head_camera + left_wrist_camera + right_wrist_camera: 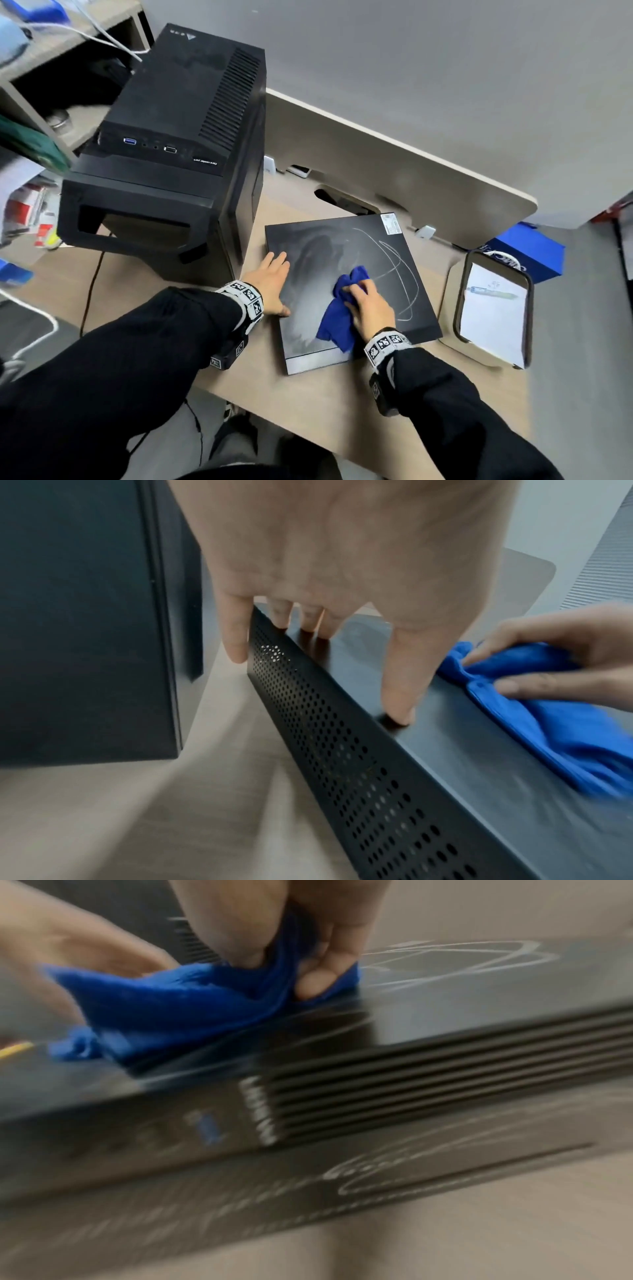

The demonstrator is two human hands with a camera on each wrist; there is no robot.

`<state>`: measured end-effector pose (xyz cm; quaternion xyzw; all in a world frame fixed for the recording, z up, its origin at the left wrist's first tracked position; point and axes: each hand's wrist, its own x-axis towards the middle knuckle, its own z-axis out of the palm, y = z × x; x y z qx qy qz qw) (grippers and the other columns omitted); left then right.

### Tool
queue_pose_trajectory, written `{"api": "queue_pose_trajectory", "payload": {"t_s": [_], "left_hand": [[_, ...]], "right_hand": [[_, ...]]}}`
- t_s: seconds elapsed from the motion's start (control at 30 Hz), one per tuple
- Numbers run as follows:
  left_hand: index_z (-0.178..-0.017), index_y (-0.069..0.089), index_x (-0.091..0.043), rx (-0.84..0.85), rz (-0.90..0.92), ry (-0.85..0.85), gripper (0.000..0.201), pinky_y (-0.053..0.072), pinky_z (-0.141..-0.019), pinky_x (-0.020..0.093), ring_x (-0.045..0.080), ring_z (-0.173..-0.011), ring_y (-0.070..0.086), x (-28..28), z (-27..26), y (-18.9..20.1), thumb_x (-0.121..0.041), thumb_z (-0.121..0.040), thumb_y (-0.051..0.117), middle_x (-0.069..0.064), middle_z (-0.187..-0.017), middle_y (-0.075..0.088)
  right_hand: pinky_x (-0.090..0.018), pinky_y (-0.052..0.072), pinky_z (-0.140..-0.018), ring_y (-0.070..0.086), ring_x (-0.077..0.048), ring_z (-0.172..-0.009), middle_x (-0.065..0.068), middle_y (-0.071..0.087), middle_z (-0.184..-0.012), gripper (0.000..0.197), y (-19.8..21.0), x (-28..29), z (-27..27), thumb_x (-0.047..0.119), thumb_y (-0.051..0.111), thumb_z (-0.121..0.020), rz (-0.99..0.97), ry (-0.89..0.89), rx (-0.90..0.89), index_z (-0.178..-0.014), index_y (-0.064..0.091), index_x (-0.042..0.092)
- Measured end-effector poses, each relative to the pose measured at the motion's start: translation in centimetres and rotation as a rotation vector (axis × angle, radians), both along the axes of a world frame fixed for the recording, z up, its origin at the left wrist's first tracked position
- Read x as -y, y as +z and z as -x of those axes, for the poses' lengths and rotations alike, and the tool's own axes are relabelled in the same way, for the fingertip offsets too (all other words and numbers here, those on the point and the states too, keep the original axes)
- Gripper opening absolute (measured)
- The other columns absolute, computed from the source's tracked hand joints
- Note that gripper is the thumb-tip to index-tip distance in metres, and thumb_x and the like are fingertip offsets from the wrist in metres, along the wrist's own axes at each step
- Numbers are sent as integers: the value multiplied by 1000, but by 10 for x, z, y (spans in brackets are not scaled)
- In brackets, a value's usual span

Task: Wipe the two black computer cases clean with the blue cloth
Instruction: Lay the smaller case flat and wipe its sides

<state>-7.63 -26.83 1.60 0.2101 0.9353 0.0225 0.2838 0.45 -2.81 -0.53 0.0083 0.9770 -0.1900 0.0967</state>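
A person in black sleeves leans over a pale wood-grain counter (342,394) that carries two black computer cases. The flat black metal case (404,274) lies on its side near the middle of the counter, its top smeared grey with dust and marked with thin looping white lines. The right hand (371,306) rests on that top with its fingers curled into a crumpled blue cloth (337,320), clamping it against the case; the right wrist view, though blurred, shows the fingers bunched in the fabric. The left hand (270,286) lies spread at the case's left edge, fingers straight and apart (the little finger hangs down over the perforated side panel (342,737)), gripping nothing. The tall black tower case (171,147) stands upright just left of the flat one, behind the left hand. At the counter's right end sits a dark-rimmed tray (529,308) holding white paper and a pen.
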Motion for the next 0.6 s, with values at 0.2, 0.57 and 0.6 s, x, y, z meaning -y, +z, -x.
{"api": "queue_pose_trajectory", "payload": {"t_s": [0.2,0.57,0.6], "left_hand": [[-130,36,-9,-87,178,-56,102,49,-91,46,37,-124,37,-36,7,15,-52,-51,84,12,-135,33],[-127,38,-14,-130,21,25,63,42,-89,41,33,-118,37,-61,-28,6,-26,-73,67,12,-130,33],[-126,38,-14,-132,22,13,61,42,-88,41,32,-118,37,-66,-30,6,-29,-73,65,11,-130,33]], "right_hand": [[-37,44,-60,52,-33,-100,-6,44,-123,44,-6,72,-26,10,55,-81,-14,199,43,-122,52,26],[-39,50,-68,47,-30,-108,-3,45,-132,53,-3,8,-46,7,57,-79,-70,-303,-23,-129,53,25],[-38,51,-65,51,-30,-104,-3,48,-130,55,-6,33,-55,8,60,-75,-28,-195,-35,-127,54,25]]}}
